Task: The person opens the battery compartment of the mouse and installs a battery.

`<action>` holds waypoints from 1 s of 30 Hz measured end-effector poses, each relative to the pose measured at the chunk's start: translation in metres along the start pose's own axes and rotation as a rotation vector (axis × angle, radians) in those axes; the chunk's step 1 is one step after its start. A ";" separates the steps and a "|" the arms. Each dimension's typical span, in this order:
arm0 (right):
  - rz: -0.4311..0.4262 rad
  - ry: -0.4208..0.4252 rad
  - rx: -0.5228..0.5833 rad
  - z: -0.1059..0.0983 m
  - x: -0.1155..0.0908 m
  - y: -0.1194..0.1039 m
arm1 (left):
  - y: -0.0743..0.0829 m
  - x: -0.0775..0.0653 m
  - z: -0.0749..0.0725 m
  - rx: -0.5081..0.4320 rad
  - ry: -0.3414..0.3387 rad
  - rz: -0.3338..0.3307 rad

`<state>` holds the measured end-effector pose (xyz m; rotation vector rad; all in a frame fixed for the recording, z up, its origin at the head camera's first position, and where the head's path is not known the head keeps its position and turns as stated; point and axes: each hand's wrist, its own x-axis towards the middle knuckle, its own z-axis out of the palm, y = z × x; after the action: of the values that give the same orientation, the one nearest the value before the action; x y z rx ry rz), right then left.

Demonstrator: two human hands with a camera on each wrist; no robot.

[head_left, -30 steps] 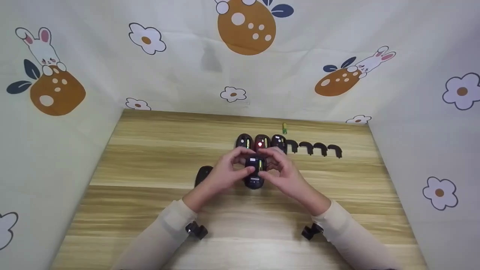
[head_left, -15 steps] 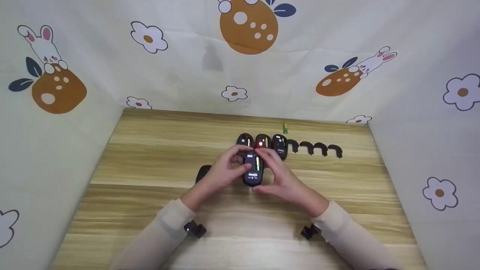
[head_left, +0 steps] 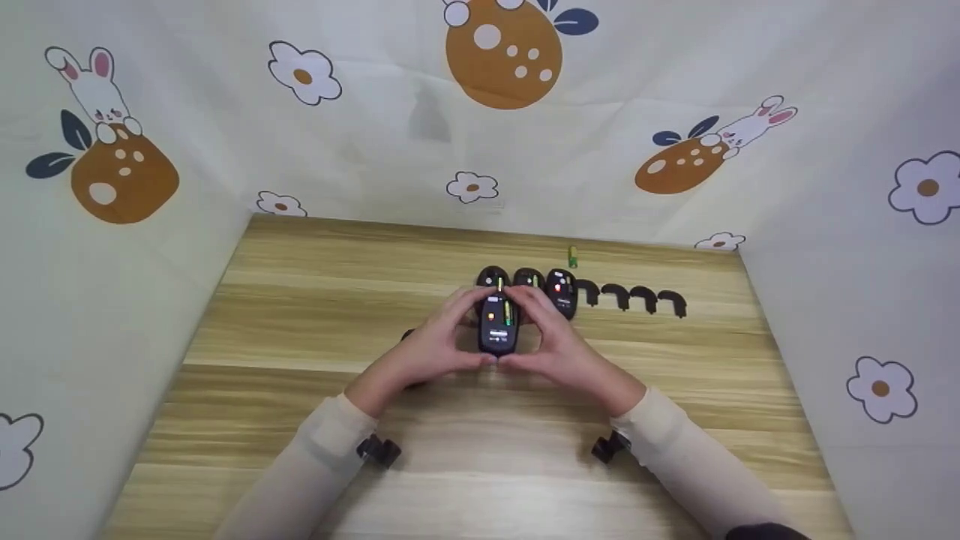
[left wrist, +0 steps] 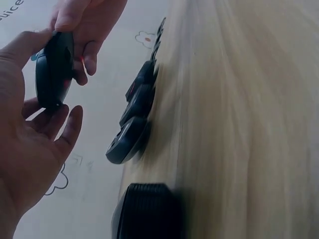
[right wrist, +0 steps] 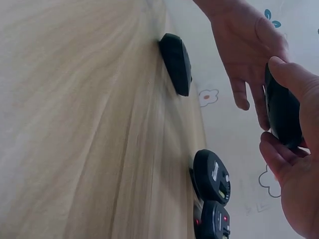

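Note:
Between my two hands a black computer mouse (head_left: pixel 496 337) is held underside up, above the wooden table. Its battery slot lies uncovered with a green-yellow battery (head_left: pixel 508 313) inside, and a small orange light glows beside it. My left hand (head_left: pixel 437 341) grips it along the left side, thumb at the near end and fingertips at the far end. Mirroring that, my right hand (head_left: pixel 561 349) holds the right side, its thumb meeting the left one. In the left wrist view the mouse (left wrist: pixel 55 72) is seen edge-on, raised off the table.
Behind the hands, three upturned mice (head_left: pixel 561 292) stand in a row, the right one lit red. To their right lie several curved black covers (head_left: pixel 616 295). A loose battery (head_left: pixel 573 256) lies near the back. Another mouse (right wrist: pixel 175 63) sits by my left forearm, mostly hidden in the head view.
Both thumbs have slid from the mouse's underside to its near end. The mouse has moved slightly left and away, and its orange light now shows.

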<state>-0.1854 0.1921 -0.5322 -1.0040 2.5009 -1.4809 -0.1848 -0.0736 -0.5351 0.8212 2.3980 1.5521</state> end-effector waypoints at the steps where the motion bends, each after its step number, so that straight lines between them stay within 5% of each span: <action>1: 0.005 -0.002 0.008 0.000 0.002 0.001 | -0.001 0.000 -0.002 0.009 -0.008 0.006; 15: 0.006 -0.059 -0.023 0.006 0.032 0.007 | -0.016 0.001 -0.023 0.129 0.033 0.075; 30: 0.040 -0.134 -0.138 0.016 0.074 0.011 | -0.032 0.008 -0.056 0.265 0.045 -0.011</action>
<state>-0.2433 0.1418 -0.5301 -1.0293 2.5399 -1.2019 -0.2263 -0.1234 -0.5371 0.8253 2.6746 1.2785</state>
